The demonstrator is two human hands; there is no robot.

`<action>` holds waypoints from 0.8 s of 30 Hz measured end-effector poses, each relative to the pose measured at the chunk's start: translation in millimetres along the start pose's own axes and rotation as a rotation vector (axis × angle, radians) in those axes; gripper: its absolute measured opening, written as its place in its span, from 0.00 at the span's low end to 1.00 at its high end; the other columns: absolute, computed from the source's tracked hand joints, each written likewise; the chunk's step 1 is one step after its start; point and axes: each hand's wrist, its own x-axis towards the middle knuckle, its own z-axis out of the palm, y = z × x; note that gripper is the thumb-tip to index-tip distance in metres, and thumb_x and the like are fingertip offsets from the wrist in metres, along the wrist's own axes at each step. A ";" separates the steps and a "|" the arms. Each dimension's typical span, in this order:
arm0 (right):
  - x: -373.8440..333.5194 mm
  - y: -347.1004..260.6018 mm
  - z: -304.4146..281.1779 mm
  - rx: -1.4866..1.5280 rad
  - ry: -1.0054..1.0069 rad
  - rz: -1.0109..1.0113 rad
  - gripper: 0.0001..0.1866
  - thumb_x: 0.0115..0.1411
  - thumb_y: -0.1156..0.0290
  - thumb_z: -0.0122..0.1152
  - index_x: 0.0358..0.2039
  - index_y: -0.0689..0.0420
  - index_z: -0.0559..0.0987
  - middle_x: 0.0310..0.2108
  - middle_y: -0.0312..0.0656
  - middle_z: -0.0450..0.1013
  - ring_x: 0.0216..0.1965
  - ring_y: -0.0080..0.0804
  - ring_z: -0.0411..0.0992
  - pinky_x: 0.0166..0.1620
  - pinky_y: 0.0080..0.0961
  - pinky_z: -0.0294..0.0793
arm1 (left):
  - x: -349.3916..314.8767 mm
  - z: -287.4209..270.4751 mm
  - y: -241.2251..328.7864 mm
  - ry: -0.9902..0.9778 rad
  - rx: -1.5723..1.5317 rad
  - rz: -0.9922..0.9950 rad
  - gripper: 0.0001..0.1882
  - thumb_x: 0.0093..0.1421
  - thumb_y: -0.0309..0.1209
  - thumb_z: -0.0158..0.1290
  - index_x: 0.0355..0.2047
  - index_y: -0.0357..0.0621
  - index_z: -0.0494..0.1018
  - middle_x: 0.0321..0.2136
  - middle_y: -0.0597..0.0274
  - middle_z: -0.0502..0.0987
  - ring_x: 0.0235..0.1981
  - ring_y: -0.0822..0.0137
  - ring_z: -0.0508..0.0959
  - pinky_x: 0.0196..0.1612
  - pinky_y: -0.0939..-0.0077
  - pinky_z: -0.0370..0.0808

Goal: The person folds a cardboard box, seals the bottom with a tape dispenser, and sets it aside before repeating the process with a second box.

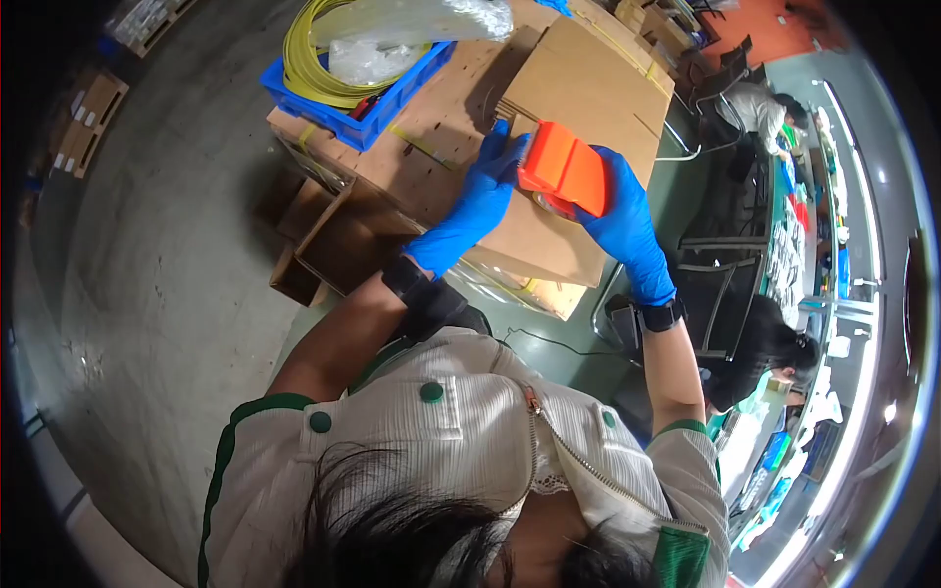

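My right hand (pixel 627 216), in a blue glove, is closed around an orange tape dispenser (pixel 564 169), held above the cardboard on the table. A roll shows partly at its lower side. My left hand (pixel 492 174), also blue-gloved, is at the dispenser's left end with its fingers bent together. What lies between those fingers is hidden. Beneath and beyond both hands are flat brown cardboard sheets (pixel 578 83), stacked on the tabletop.
A blue crate (pixel 355 125) at the table's far left holds a yellow coil (pixel 302 54) and clear plastic wrap (pixel 412 24). Open cardboard boxes (pixel 338 240) stand below the table's left side. At right, two people sit by a lit, cluttered workbench (pixel 784 265), with metal-framed chairs (pixel 720 265) nearby.
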 end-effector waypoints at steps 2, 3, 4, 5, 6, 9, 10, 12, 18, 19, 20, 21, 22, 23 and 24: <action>-0.6 0.4 0.4 -0.004 -0.021 0.012 0.31 0.44 0.77 0.66 0.51 0.57 0.67 0.46 0.49 0.70 0.49 0.44 0.71 0.51 0.32 0.70 | -1.2 -0.6 -0.5 0.019 0.054 0.051 0.25 0.61 0.19 0.47 0.56 0.59 0.67 0.63 0.49 0.54 0.64 0.54 0.55 0.61 0.70 0.57; 1.1 0.6 1.6 -0.006 -0.031 0.018 0.31 0.44 0.78 0.66 0.51 0.58 0.67 0.46 0.49 0.70 0.49 0.44 0.71 0.51 0.32 0.70 | -1.0 -1.7 -0.8 0.027 0.082 0.077 0.26 0.60 0.18 0.47 0.56 0.59 0.68 0.63 0.49 0.55 0.64 0.56 0.55 0.61 0.70 0.57; 4.0 0.6 3.4 -0.005 -0.038 0.014 0.31 0.44 0.78 0.66 0.51 0.58 0.67 0.46 0.49 0.70 0.49 0.44 0.71 0.51 0.32 0.70 | 0.1 -3.3 -1.2 0.035 0.083 0.074 0.26 0.60 0.18 0.47 0.56 0.59 0.68 0.63 0.49 0.55 0.64 0.56 0.55 0.61 0.70 0.57; 5.7 2.0 2.7 -0.020 -0.049 0.005 0.31 0.44 0.78 0.66 0.51 0.58 0.66 0.45 0.49 0.70 0.49 0.45 0.71 0.51 0.32 0.70 | 1.2 -1.2 -1.1 0.038 0.082 0.086 0.24 0.61 0.21 0.47 0.56 0.59 0.68 0.63 0.50 0.55 0.64 0.56 0.56 0.62 0.70 0.56; 7.4 2.9 2.1 -0.035 -0.059 -0.005 0.31 0.44 0.79 0.65 0.51 0.58 0.66 0.45 0.49 0.70 0.48 0.45 0.71 0.50 0.32 0.70 | 2.3 0.1 -0.7 0.041 0.081 0.098 0.22 0.62 0.23 0.48 0.56 0.59 0.68 0.63 0.50 0.55 0.64 0.56 0.56 0.62 0.70 0.56; 3.5 4.5 3.4 -0.039 -0.060 -0.019 0.31 0.43 0.79 0.65 0.51 0.59 0.66 0.45 0.50 0.70 0.48 0.46 0.71 0.50 0.32 0.70 | 0.2 -6.4 2.9 0.013 0.011 -0.034 0.19 0.63 0.28 0.48 0.55 0.56 0.69 0.61 0.52 0.58 0.62 0.58 0.58 0.62 0.71 0.56; 0.6 6.5 2.9 -0.025 -0.036 -0.013 0.31 0.44 0.79 0.64 0.51 0.59 0.66 0.45 0.50 0.70 0.48 0.46 0.70 0.50 0.32 0.70 | 4.1 -11.3 14.1 -0.036 -0.061 -0.175 0.18 0.63 0.31 0.48 0.55 0.53 0.69 0.59 0.53 0.61 0.61 0.60 0.60 0.61 0.71 0.57; 2.4 6.7 3.9 -0.005 -0.022 -0.023 0.31 0.44 0.80 0.64 0.51 0.59 0.65 0.44 0.51 0.69 0.48 0.47 0.70 0.50 0.32 0.69 | 10.7 -29.4 42.4 -0.069 -0.126 -0.312 0.18 0.64 0.34 0.48 0.54 0.50 0.69 0.58 0.54 0.64 0.60 0.62 0.62 0.61 0.72 0.57; 7.8 5.3 4.4 -0.027 -0.060 -0.021 0.31 0.45 0.80 0.62 0.51 0.59 0.65 0.45 0.51 0.69 0.48 0.47 0.70 0.51 0.33 0.69 | 18.1 -52.3 84.8 -0.113 -0.358 -0.555 0.20 0.65 0.39 0.46 0.53 0.41 0.69 0.47 0.58 0.74 0.53 0.67 0.68 0.60 0.72 0.57; 7.9 5.6 5.1 -0.016 -0.058 -0.030 0.31 0.45 0.80 0.62 0.51 0.59 0.65 0.45 0.51 0.69 0.48 0.47 0.70 0.51 0.33 0.69 | 18.4 -49.3 83.9 -0.071 -0.401 -0.590 0.19 0.64 0.38 0.47 0.52 0.41 0.70 0.44 0.58 0.76 0.50 0.68 0.70 0.59 0.72 0.60; 8.1 5.4 4.9 -0.016 -0.059 -0.033 0.31 0.45 0.80 0.62 0.51 0.59 0.65 0.45 0.51 0.69 0.48 0.47 0.70 0.51 0.33 0.69 | 17.9 -46.0 81.4 -0.068 -0.401 -0.589 0.19 0.64 0.38 0.47 0.52 0.41 0.70 0.44 0.58 0.76 0.50 0.68 0.70 0.59 0.72 0.60; 8.2 5.4 4.6 -0.031 -0.060 -0.029 0.31 0.45 0.80 0.62 0.51 0.59 0.65 0.45 0.50 0.69 0.48 0.47 0.70 0.51 0.33 0.69 | 16.7 -42.0 79.1 -0.032 -0.369 -0.523 0.17 0.64 0.36 0.47 0.49 0.40 0.72 0.41 0.58 0.77 0.46 0.69 0.72 0.54 0.74 0.64; 8.2 5.1 4.4 -0.046 -0.059 -0.025 0.31 0.44 0.81 0.62 0.51 0.59 0.65 0.45 0.50 0.69 0.48 0.46 0.70 0.51 0.33 0.69 | 15.3 -38.9 76.8 0.003 -0.336 -0.457 0.16 0.63 0.35 0.48 0.46 0.38 0.73 0.38 0.58 0.77 0.42 0.70 0.74 0.50 0.75 0.67; 8.2 4.4 4.5 -0.061 -0.059 -0.021 0.31 0.44 0.81 0.62 0.51 0.59 0.65 0.45 0.50 0.69 0.48 0.46 0.70 0.51 0.32 0.69 | 14.0 -37.8 74.2 0.038 -0.303 -0.391 0.14 0.63 0.33 0.49 0.44 0.37 0.74 0.35 0.59 0.77 0.38 0.71 0.75 0.45 0.77 0.71; 8.6 3.0 4.8 -0.061 -0.060 -0.022 0.31 0.44 0.81 0.62 0.51 0.59 0.65 0.45 0.50 0.69 0.48 0.46 0.70 0.51 0.32 0.69 | 13.3 -38.3 71.3 0.040 -0.303 -0.390 0.14 0.63 0.33 0.49 0.44 0.37 0.74 0.35 0.59 0.77 0.38 0.71 0.75 0.45 0.77 0.71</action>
